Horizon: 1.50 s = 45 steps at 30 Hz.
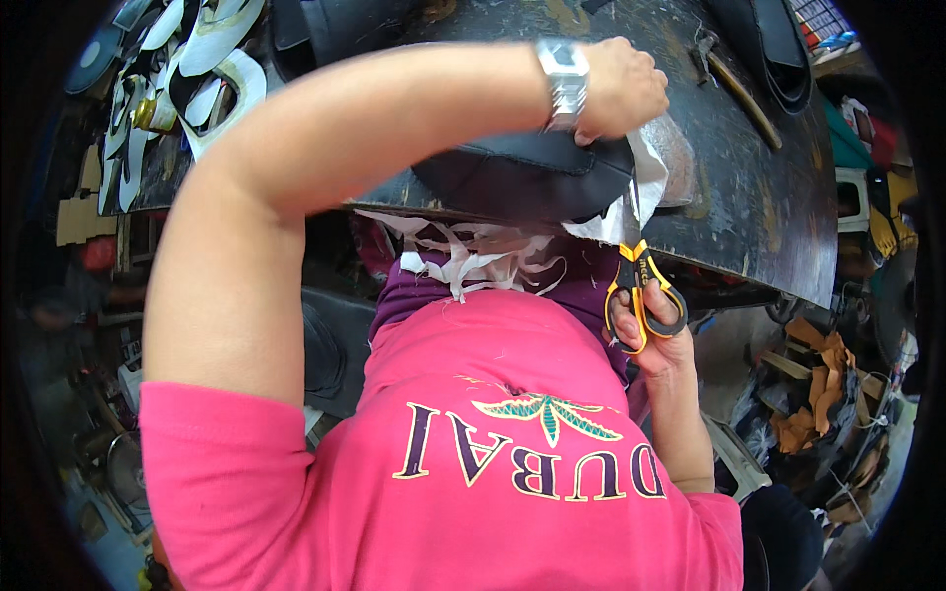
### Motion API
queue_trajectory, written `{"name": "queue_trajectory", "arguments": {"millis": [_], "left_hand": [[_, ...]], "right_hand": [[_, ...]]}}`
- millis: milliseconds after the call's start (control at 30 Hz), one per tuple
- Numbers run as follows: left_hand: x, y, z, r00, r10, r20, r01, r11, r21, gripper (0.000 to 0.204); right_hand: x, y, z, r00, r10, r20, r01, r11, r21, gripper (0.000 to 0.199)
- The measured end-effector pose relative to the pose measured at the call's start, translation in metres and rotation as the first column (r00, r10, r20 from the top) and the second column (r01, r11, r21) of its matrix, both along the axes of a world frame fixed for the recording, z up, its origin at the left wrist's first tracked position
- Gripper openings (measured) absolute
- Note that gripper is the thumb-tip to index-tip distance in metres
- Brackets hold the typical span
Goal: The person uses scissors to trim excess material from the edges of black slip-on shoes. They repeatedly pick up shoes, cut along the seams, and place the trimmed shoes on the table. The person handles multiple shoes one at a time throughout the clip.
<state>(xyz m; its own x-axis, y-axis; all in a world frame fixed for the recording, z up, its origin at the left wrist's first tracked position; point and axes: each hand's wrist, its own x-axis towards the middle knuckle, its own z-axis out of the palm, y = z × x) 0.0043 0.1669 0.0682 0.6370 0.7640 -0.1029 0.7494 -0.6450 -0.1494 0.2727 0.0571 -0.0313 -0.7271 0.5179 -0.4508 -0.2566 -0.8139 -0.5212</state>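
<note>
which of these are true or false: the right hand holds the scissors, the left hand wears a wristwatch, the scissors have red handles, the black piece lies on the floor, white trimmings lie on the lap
1. The right hand holds the scissors. True.
2. The left hand has a metal wristwatch at its wrist. True.
3. The scissors have red handles. False: the handles are yellow and black.
4. The black leather piece lies on the floor. False: it rests on the dark workbench, pressed down by the left hand.
5. White trimmings lie on the lap below the bench edge. True.
6. The scissor blades point down at the floor. False: they point up toward the white lining at the piece's edge.
</note>
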Motion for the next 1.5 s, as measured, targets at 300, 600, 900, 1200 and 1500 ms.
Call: {"name": "queue_trajectory", "arguments": {"millis": [300, 600, 900, 1200, 1500], "left_hand": [[0.005, -0.133, -0.051, 0.906, 0.212, 0.367, -0.277, 0.951, 0.134, 0.062], [0.003, -0.151, -0.074, 0.793, 0.193, 0.577, -0.325, 0.936, 0.135, 0.064], [-0.005, -0.156, -0.078, 0.732, 0.139, 0.667, -0.297, 0.946, 0.129, 0.061], [-0.031, -0.168, -0.074, 0.741, 0.082, 0.667, -0.175, 0.982, 0.074, 0.056], [-0.046, -0.186, -0.074, 0.789, 0.151, 0.596, -0.168, 0.985, -0.027, 0.074]], "right_hand": [[0.007, 0.019, 0.008, 0.991, 0.124, 0.052, -0.125, 0.992, 0.018, 0.04], [-0.016, 0.02, 0.021, 0.972, 0.15, 0.179, -0.165, 0.984, 0.068, 0.046], [-0.014, 0.014, 0.02, 0.983, 0.116, 0.142, -0.129, 0.988, 0.082, 0.048], [-0.011, 0.022, 0.025, 0.941, 0.275, 0.195, -0.293, 0.953, 0.071, 0.051], [-0.018, 0.028, 0.03, 0.915, 0.273, 0.296, -0.319, 0.94, 0.12, 0.046]]}}
